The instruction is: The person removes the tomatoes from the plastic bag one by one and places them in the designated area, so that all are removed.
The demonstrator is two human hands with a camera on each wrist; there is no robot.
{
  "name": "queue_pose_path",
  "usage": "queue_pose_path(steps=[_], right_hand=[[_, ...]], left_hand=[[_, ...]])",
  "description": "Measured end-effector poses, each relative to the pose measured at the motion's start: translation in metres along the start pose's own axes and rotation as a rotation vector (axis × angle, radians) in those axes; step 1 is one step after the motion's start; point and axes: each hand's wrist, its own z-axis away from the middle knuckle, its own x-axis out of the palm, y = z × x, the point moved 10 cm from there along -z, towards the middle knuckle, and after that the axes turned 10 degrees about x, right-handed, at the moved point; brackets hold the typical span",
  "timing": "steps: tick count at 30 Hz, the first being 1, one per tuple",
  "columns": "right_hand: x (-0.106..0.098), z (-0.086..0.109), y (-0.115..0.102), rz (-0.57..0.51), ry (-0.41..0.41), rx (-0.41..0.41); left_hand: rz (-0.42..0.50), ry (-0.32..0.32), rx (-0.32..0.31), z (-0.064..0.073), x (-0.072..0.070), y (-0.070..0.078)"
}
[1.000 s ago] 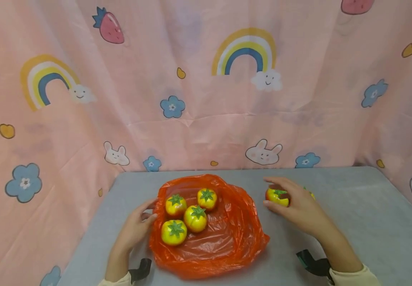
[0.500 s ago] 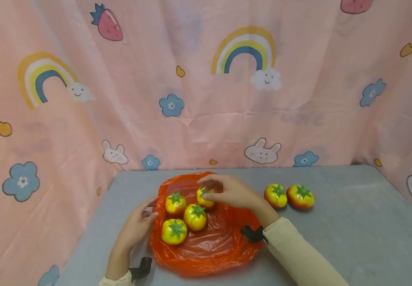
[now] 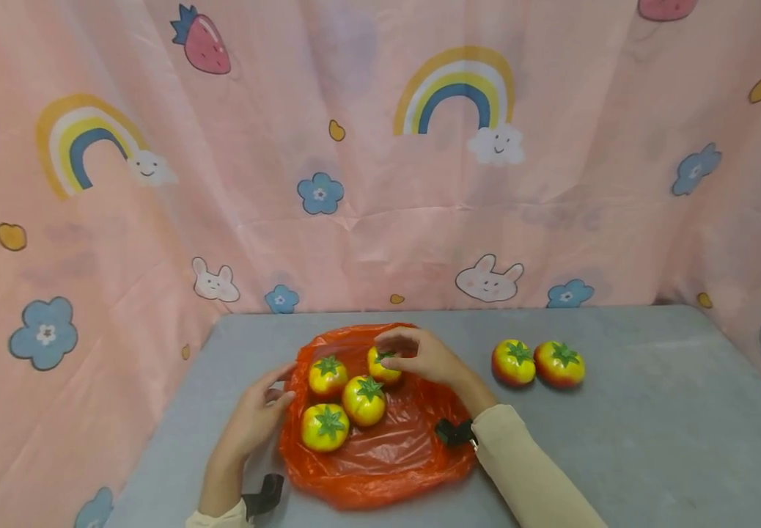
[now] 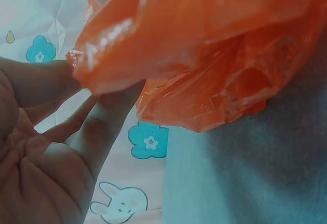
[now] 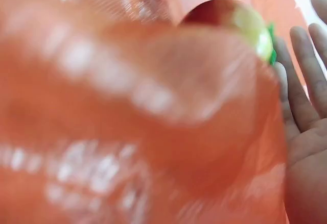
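Observation:
A red plastic bag (image 3: 413,433) lies spread on the table with its mouth up, bearing several yellow-and-red tomatoes (image 3: 364,402) with green leafy tops. My left hand (image 3: 251,418) pinches the bag's left rim (image 4: 97,60) between thumb and finger, as the left wrist view shows. Over the bag's back part, my right hand (image 3: 429,359) is at the rearmost tomato (image 3: 380,367) and partly covers it. In the right wrist view the fingers (image 5: 304,55) are loosely extended beside a tomato (image 5: 240,25); whether they touch it I cannot tell. Red film hides much there.
Two more tomatoes, one (image 3: 513,363) beside the other (image 3: 560,365), stand on the grey table (image 3: 651,411) right of the bag. A pink patterned curtain (image 3: 367,249) hangs behind the table. Black wrist mounts (image 3: 263,495) sit at both wrists.
My right hand has moved left from the two tomatoes on the table to the rearmost one in the bag, staying there over the last half second. My left hand keeps its place at the rim.

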Motion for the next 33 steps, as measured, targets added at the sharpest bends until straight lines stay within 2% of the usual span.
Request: queue_pose_path(steps=[3, 9, 14, 20, 23, 33], right_hand=[[-0.003, -0.001, 0.01, 0.037, 0.029, 0.022], [-0.006, -0.003, 0.016, 0.107, 0.067, 0.02], [-0.009, -0.007, 0.022, 0.119, 0.082, 0.054], [0.001, -0.016, 0.028, 0.117, -0.008, 0.1], [0.008, -0.017, 0.029, 0.11, -0.063, 0.103], [0.009, -0.013, 0.037, 0.151, -0.076, 0.149]], left_hand=[[-0.012, 0.0, -0.001, 0.0, 0.002, -0.001], [-0.001, 0.004, 0.015, -0.001, 0.007, 0.0], [-0.001, 0.016, 0.043, -0.002, 0.008, 0.004], [-0.04, 0.034, 0.098, -0.003, 0.004, 0.01], [-0.057, 0.032, 0.094, -0.004, 0.004, 0.009], [-0.056, 0.012, 0.071, -0.004, 0.009, 0.007]])
